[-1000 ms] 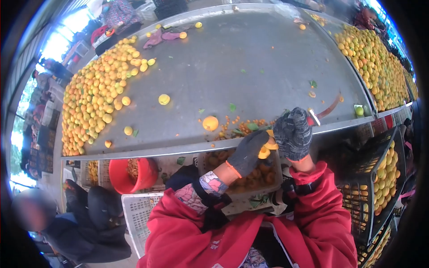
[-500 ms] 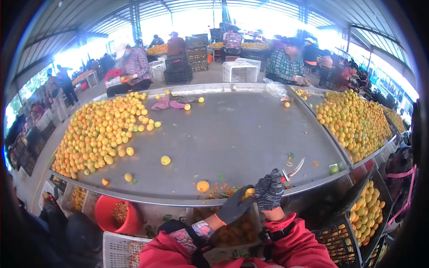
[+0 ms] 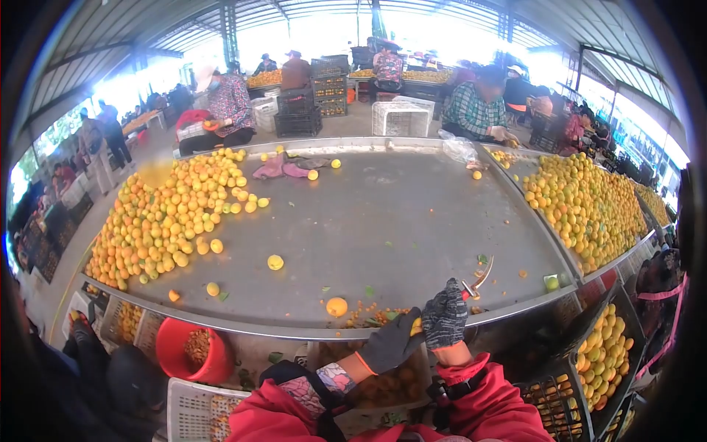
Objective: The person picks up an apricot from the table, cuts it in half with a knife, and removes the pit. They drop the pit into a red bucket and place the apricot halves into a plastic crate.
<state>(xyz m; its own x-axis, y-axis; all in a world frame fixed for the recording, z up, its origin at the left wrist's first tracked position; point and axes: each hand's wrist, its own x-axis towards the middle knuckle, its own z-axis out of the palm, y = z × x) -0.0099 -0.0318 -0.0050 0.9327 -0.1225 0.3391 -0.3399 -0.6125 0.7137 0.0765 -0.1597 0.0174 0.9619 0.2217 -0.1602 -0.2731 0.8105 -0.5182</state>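
At the near edge of the grey metal table point(image 3: 353, 228), my left hand point(image 3: 390, 342) in a dark glove is closed around an orange fruit point(image 3: 417, 326), mostly hidden by the fingers. Right beside it, my right hand point(image 3: 445, 315) in a grey knit glove grips small red-handled shears point(image 3: 480, 278), whose curved metal part points up and right. A single orange point(image 3: 336, 306) lies on the table left of my hands, with small orange bits point(image 3: 357, 318) and green leaves around it. A large pile of oranges point(image 3: 173, 214) covers the table's left side.
Another fruit pile point(image 3: 585, 206) is at the right. Below the table edge are a red bucket point(image 3: 219, 357), a white crate point(image 3: 184, 412) and a black crate of fruit point(image 3: 600, 353). Two people sit across the table; a person's gloved hand point(image 3: 82, 328) shows at far left.
My left hand has turned slightly, and less of its fruit shows. The shears' curved part has tilted more upright. The whole view has shifted slightly.
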